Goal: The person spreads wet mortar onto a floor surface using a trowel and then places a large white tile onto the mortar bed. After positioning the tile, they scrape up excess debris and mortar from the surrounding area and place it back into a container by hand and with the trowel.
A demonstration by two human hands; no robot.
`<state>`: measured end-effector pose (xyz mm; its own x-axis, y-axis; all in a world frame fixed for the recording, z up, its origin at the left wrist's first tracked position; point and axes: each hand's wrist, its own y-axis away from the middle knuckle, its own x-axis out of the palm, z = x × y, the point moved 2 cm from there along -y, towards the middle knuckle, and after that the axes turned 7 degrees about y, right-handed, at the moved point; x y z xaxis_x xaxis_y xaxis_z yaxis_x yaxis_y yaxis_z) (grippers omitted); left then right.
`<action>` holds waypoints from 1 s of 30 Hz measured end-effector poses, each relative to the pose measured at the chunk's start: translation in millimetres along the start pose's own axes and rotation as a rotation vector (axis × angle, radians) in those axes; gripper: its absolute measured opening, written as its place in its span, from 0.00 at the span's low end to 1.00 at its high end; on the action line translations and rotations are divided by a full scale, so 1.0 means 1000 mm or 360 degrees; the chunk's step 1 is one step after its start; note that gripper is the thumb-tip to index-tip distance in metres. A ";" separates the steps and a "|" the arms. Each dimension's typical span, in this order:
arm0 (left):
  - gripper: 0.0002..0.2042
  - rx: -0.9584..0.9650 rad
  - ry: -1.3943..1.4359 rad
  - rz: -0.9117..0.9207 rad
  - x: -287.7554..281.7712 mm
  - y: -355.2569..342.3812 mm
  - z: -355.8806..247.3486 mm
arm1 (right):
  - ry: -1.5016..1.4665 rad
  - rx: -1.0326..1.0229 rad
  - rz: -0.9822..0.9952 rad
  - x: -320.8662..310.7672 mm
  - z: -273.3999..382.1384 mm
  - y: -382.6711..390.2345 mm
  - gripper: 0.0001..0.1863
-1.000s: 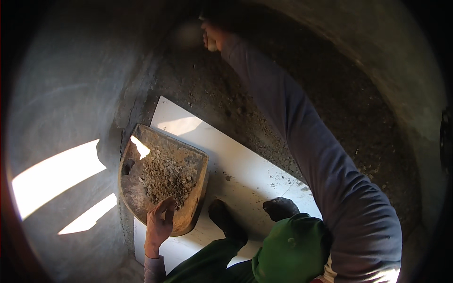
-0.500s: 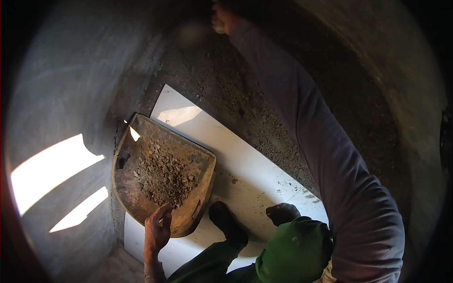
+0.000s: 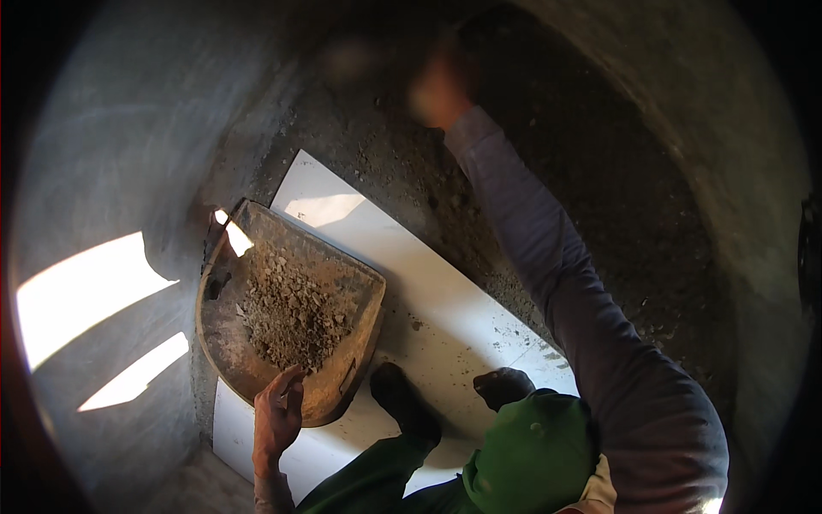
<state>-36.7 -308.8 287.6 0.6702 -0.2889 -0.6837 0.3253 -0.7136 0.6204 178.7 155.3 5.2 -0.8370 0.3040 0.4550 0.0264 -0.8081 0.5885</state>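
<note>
At the lower left, my left hand [image 3: 278, 414] lies over the near rim of a worn, rust-brown scoop-shaped pan [image 3: 341, 390], its fingers bent and partly hidden around the edge. Grey-brown crumbled debris [image 3: 295, 317] is heaped inside the pan. My right arm stretches far forward across the dark floor. Motion blur smears my right hand [image 3: 441, 90], so its fingers and anything in them cannot be made out.
The pan rests on a white board [image 3: 437, 300], close to a grey wall [image 3: 128, 188] with bright sunlight patches. Loose rubble [image 3: 428, 180] covers the floor beyond the board. Dark-shod feet [image 3: 505, 388] stand on the board, beside a green cap [image 3: 535, 441]. Another wall [image 3: 719, 146] curves along the right.
My right hand has drawn back from the top edge, slightly to the right, and has blurred; a pale thing showed in it before. My left hand keeps its place on the pan.
</note>
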 end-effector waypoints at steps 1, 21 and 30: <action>0.14 0.0076 -0.0012 0.0008 0.003 -0.001 -0.003 | -0.0103 -0.0019 0.0024 -0.006 0.005 -0.002 0.13; 0.13 0.0399 -0.0233 -0.0049 0.008 0.019 -0.017 | -0.0254 0.0140 -0.0427 -0.208 0.023 0.139 0.12; 0.13 0.0645 -0.0259 0.0092 0.027 -0.003 -0.043 | -0.0067 -0.0114 -0.0592 -0.218 0.040 0.153 0.11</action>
<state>9.3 -286.9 283.6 0.5553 -0.4094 -0.7239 -0.0194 -0.8766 0.4808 387.1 -13.9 22.9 -0.7591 0.6024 0.2468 -0.3146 -0.6713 0.6711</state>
